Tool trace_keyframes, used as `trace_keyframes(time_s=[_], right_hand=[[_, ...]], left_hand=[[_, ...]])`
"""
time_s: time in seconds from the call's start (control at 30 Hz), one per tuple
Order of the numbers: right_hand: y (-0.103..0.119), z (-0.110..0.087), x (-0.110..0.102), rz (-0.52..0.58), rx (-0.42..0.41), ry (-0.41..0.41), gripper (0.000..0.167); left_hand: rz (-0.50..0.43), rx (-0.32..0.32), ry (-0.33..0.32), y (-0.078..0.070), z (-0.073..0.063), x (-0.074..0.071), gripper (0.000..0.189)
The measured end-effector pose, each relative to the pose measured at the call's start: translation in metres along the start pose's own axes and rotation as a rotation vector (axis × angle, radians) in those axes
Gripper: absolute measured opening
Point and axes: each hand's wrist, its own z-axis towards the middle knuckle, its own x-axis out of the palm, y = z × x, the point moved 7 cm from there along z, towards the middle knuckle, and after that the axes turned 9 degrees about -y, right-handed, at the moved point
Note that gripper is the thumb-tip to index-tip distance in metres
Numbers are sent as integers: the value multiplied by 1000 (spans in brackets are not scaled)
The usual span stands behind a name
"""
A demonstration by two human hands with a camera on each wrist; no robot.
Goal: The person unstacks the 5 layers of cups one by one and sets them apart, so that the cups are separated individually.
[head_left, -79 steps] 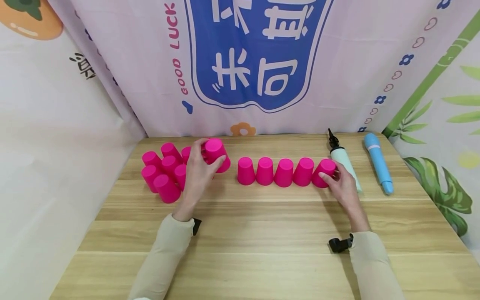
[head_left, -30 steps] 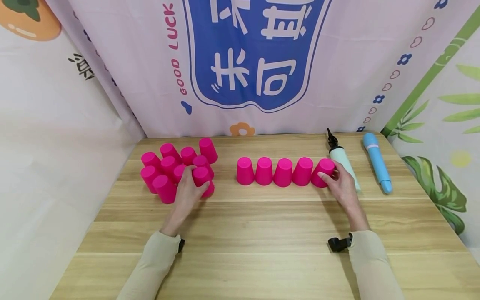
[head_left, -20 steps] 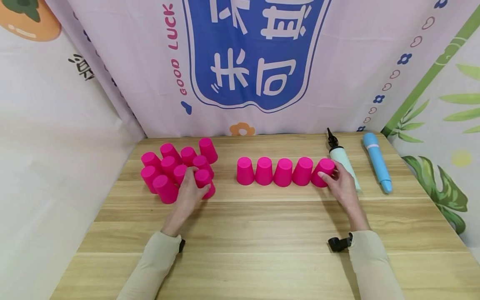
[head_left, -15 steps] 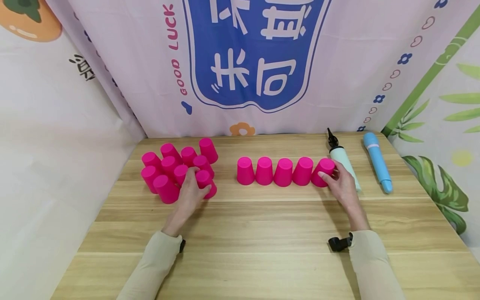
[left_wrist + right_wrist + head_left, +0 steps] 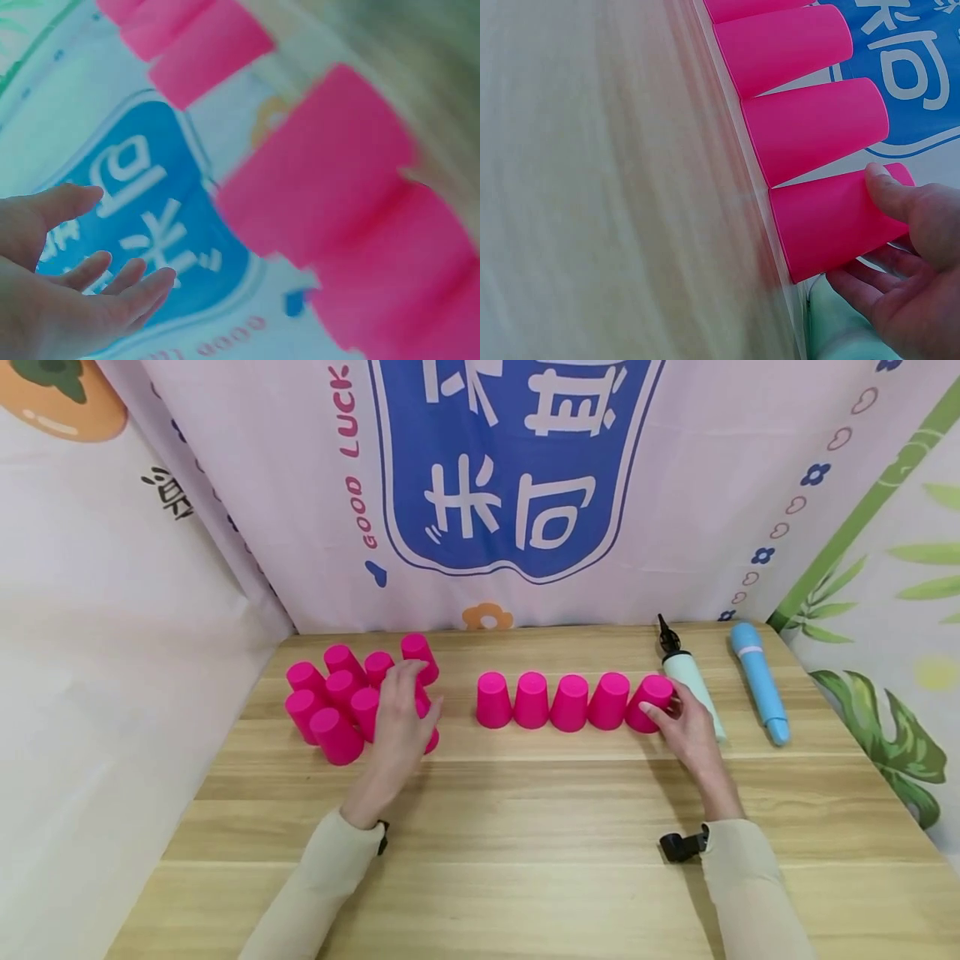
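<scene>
Upside-down pink plastic cups stand on the table in two sets. Several form a straight row (image 5: 532,702) at the middle. My right hand (image 5: 688,731) grips the rightmost cup (image 5: 649,702) between thumb and fingers; in the right wrist view the thumb presses that cup (image 5: 832,221) near its base. On the left is a loose cluster of cups (image 5: 336,739). My left hand (image 5: 399,718) is raised over its right side, partly hiding several cups. In the left wrist view the hand (image 5: 82,292) has its fingers spread apart, holding nothing, with blurred cups (image 5: 322,165) beside it.
A pale green hand pump (image 5: 693,689) with a black nozzle lies just behind my right hand. Farther right lies a blue microphone-shaped tube (image 5: 761,685). A printed curtain (image 5: 300,527) hangs along the table's back edge.
Earlier my left hand set a cup at the cluster's back right, then gripped the front-right cup and shifted it slightly right. It has let go and risen. The right hand stays on its cup.
</scene>
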Motion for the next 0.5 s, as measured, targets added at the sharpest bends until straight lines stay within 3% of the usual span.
trace_keyframes(time_s=[0.1,0.27,0.33,0.4,0.5], right_hand=[[-1,0,-1,-3,-1,-4,62],[-3,-1,0,11,3,-8,62],[-3,-2,1,15,4,-3,62],[-3,-1,2,12,1,-4,61],[-1,0,0,10,-5,-8,61]], left_hand=[[-31,11,75,-13,10,24,56],[-15,-123,346,-8,10,78,65],[4,-177,419,-3,6,92,65],[28,-203,456,1,3,101,62],[41,-204,454,3,2,107,55]])
